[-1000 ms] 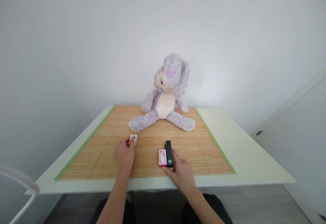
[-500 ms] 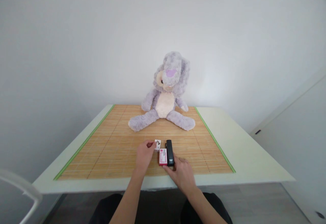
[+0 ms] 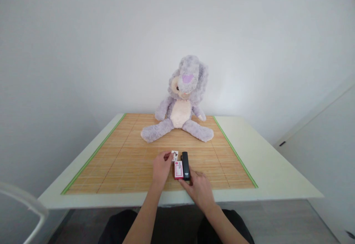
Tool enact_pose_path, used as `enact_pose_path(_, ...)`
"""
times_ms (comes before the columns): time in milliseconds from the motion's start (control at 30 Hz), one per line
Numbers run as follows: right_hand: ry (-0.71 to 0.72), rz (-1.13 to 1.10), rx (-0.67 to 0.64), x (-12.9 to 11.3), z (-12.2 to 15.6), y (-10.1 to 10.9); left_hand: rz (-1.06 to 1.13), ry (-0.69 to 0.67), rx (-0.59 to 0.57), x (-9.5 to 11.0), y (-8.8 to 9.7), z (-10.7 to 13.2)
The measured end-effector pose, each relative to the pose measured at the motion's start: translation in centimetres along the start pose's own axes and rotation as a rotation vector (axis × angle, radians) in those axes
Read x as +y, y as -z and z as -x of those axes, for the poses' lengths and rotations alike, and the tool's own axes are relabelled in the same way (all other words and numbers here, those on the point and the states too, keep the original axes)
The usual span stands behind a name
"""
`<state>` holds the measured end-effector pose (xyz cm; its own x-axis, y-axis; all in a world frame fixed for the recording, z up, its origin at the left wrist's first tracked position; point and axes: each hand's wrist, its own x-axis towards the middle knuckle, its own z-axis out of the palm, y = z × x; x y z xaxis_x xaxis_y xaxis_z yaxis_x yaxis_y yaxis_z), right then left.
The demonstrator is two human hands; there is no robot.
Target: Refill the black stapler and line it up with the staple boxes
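My left hand (image 3: 162,166) pinches the left side of a small white box (image 3: 175,155) with a dark picture on its top. Just below that box lies a red-and-white box (image 3: 179,169) with a printed label. A black stapler (image 3: 185,165) lies lengthwise along the right side of both boxes. My right hand (image 3: 200,189) is curled about the near right corner of this group. Its thumb touches the near edge of the red-and-white box, and its fingers rest against the stapler's right side. Part of the small box is hidden by my left fingertips.
A bamboo mat (image 3: 124,170) with green edging covers much of the white table (image 3: 266,162). At the back, a grey-lilac plush toy (image 3: 181,112) sits against the wall with its legs spread. A curved white bar (image 3: 30,201) stands at the lower left.
My left hand has shifted the small white box slightly right, nearer the stapler. My right hand keeps its place by the stapler and red-and-white box. The whole view has shifted a little.
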<state>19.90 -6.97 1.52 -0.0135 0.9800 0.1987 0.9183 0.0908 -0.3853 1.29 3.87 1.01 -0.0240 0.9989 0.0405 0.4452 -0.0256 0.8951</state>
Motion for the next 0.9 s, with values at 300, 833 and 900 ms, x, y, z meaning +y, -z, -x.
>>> enact_pose_path(300,0.000,0.018,0.004,0.1,0.0,-0.2,0.019,0.014,-0.043,0.2,-1.0,0.1)
enact_pose_path(833,-0.016,0.023,-0.005,-0.3,0.0,0.2,0.123,0.001,0.117,1.7,-1.2,3.5)
enact_pose_path(900,-0.021,0.011,-0.014,-0.3,0.0,0.3,0.180,0.021,0.135,1.7,-2.2,4.6)
